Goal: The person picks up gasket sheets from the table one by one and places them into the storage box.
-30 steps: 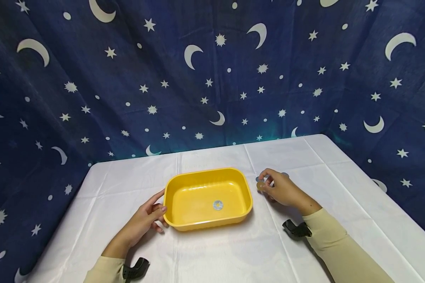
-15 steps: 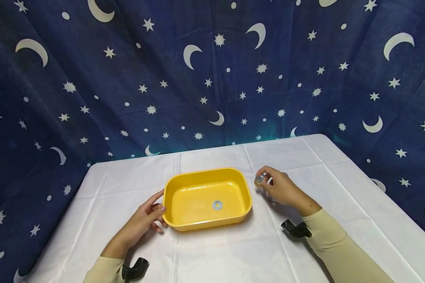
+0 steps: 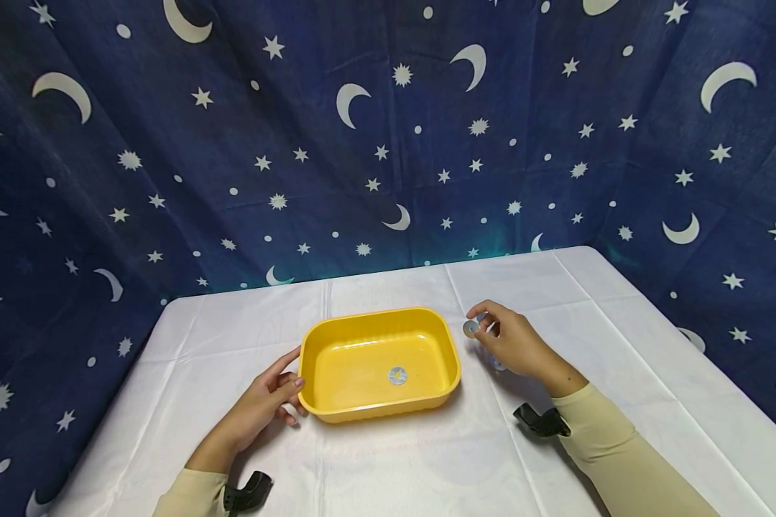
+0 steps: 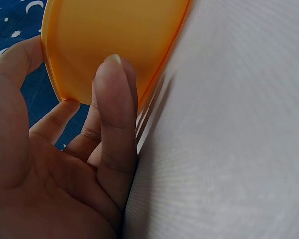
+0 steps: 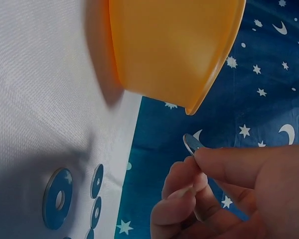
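Observation:
A flat metal washer [image 3: 470, 329] is pinched between the thumb and fingertips of my right hand [image 3: 509, 340], just off the right end of a yellow tray [image 3: 362, 411]. In the right wrist view this washer [image 5: 192, 143] appears nearly edge-on, above the table. Another washer [image 3: 397, 375] lies flat on the tray floor. My left hand [image 3: 266, 399] holds the tray's left end, thumb at the rim; in the left wrist view its other fingers touch or lie close to the outer wall. Under my right hand lie a large washer [image 5: 57, 199] and smaller washers [image 5: 97, 180], partly hidden in the head view.
A white cloth [image 3: 420, 467] covers the table, with fold lines. Behind and beside it hangs a dark blue curtain [image 3: 323, 172] with moons and stars. A black camera mount sits at each wrist.
The right hand has raised the pinched washer slightly from near the other washers and tilted it. The left hand and the tray have stayed in place.

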### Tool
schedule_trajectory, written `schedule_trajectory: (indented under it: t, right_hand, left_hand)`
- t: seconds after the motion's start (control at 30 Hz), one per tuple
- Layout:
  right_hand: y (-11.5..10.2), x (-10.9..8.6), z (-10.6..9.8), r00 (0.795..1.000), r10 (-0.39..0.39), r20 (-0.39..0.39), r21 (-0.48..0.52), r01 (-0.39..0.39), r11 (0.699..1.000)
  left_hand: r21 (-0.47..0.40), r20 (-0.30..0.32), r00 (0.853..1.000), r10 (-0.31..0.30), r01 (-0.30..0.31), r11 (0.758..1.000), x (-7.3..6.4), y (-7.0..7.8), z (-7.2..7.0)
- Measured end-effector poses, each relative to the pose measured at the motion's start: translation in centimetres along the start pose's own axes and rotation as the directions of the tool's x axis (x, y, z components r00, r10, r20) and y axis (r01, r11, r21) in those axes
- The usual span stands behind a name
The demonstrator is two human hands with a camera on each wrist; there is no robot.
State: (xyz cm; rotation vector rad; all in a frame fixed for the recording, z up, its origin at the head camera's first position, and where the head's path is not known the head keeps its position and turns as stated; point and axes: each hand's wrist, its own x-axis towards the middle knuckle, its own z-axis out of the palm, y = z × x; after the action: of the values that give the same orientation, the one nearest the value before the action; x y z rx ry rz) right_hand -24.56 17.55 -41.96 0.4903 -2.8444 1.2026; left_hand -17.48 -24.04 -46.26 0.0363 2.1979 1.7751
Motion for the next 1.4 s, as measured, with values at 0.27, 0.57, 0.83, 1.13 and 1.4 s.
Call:
schedule_trajectory:
  t: [0.27,0.57,0.83,1.13,1.4]
  right_hand:
    - [-0.6,0.0,-0.1,1.0,0.006,-0.025,-0.019,-0.007,1.0]
    - [-1.6,-0.5,0.1,0.999,-0.027,-0.041,-0.006,0.027,1.0]
    - [-2.6,-1.3,0.3,0.997,-0.07,-0.046,0.036,0.071,0.997]
    - [-4.9,-1.6,1.2,0.995,-0.099,-0.013,0.096,0.1,0.99]
    - [-6.5,-0.8,3.0,0.995,-0.057,0.082,0.184,0.041,0.982]
  left_hand:
    - [-0.007,0.004,1.0,0.001,-0.001,1.0,-0.1,-0.1,-0.1]
    - [0.001,0.008,1.0,0.001,-0.001,1.0,-0.1,0.1,0.0]
    - [0.006,0.01,1.0,-0.011,0.01,1.0,0.2,0.2,0.3]
    - [0.008,-0.019,0.999,-0.033,0.033,0.999,0.0,0.3,0.3]
    - [-0.003,-0.025,0.999,-0.028,0.028,1.0,0.0,0.0,0.1]
